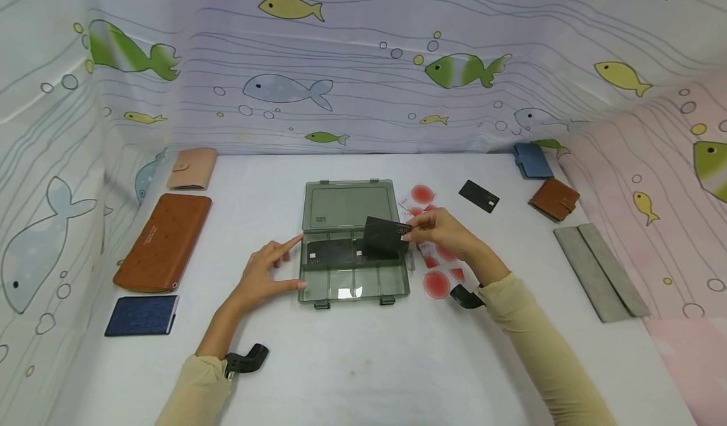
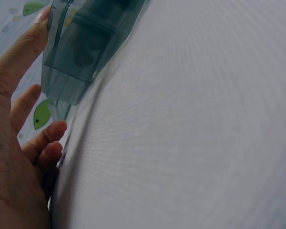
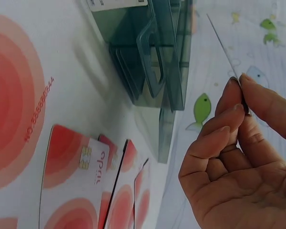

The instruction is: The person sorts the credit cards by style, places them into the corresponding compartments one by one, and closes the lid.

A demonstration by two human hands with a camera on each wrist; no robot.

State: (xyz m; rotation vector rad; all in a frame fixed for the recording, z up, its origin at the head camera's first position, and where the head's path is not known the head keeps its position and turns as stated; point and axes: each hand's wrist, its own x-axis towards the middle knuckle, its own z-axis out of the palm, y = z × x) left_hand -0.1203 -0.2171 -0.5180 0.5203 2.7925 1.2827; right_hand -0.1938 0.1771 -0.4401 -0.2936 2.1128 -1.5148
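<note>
A translucent grey-green compartment box (image 1: 379,292) lies with its lid (image 1: 352,206) folded back. My left hand (image 1: 264,274) touches the box's left side with extended index finger and thumb; the left wrist view shows fingertips along its wall. Between thumb and fingers, my right hand (image 1: 440,229) pinches a black card (image 1: 383,235), tilted above the right half of the box. Edge-on, that card (image 3: 222,45) looks like a thin line in the right wrist view. Two black VIP cards, a left one (image 1: 329,252) and a partly covered right one (image 1: 369,255), lie in the box.
Red-and-white cards (image 1: 437,284) lie right of the box, under the right hand; beyond them is another black card (image 1: 479,196). A brown wallet (image 1: 161,243), beige wallet (image 1: 192,168) and navy holder (image 1: 141,315) line the left; blue (image 1: 532,161), brown (image 1: 554,199) and grey (image 1: 601,273) wallets, the right.
</note>
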